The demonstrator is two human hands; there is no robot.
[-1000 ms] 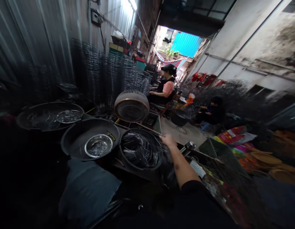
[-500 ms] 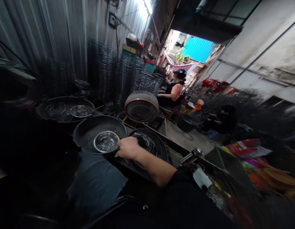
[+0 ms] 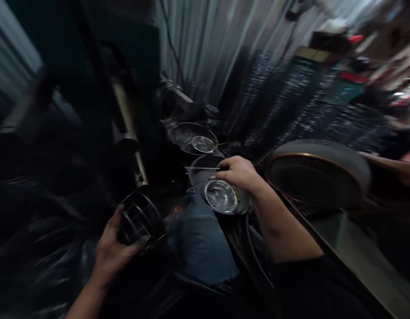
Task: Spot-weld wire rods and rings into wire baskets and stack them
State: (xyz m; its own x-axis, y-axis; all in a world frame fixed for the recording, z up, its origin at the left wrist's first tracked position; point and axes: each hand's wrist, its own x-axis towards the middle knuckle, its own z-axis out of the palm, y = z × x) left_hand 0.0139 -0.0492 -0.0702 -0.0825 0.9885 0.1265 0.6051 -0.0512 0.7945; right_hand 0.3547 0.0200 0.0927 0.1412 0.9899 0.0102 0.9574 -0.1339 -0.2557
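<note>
Count at this moment. My own hands: two, my left hand and my right hand. Co-worker's arm: one, at the edge of view. Steel bowls: two, the near steel bowl and the far steel bowl. Dark round basins: two, the near basin and the far basin. Straight wire at my right hand: one piece. Wire cage at my left hand: one. Round fan: one. Blue cloth: one piece. Contents of both bowls: too small to count.
</note>
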